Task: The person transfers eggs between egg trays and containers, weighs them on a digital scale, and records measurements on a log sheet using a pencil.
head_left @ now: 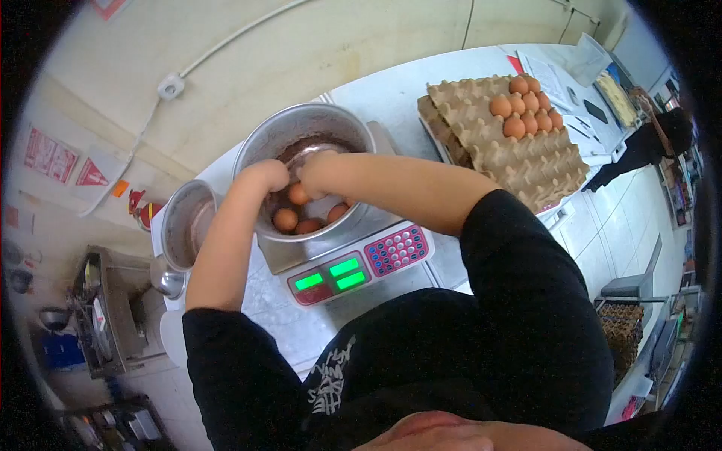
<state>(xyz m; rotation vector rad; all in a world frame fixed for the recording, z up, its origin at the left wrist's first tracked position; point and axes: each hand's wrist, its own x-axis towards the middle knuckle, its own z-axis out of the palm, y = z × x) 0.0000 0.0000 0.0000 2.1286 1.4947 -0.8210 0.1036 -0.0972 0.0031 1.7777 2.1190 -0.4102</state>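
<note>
A big steel bowl (259, 143) stands on a digital scale (353, 267) with green displays. Several brown eggs (286, 219) lie in the bowl's bottom. Both my hands are over the bowl, close together. My left hand (265, 176) is curled at the bowl's left side. My right hand (316, 167) is curled beside it, with an egg (298, 194) just under the two hands. Whether the fingers grip that egg is hidden.
A stack of cardboard egg trays (519, 150) with several brown eggs (526, 109) on top sits to the right of the scale. A smaller steel bowl (184, 222) stands left of it. Papers lie at the counter's far end. A person in black stands far right.
</note>
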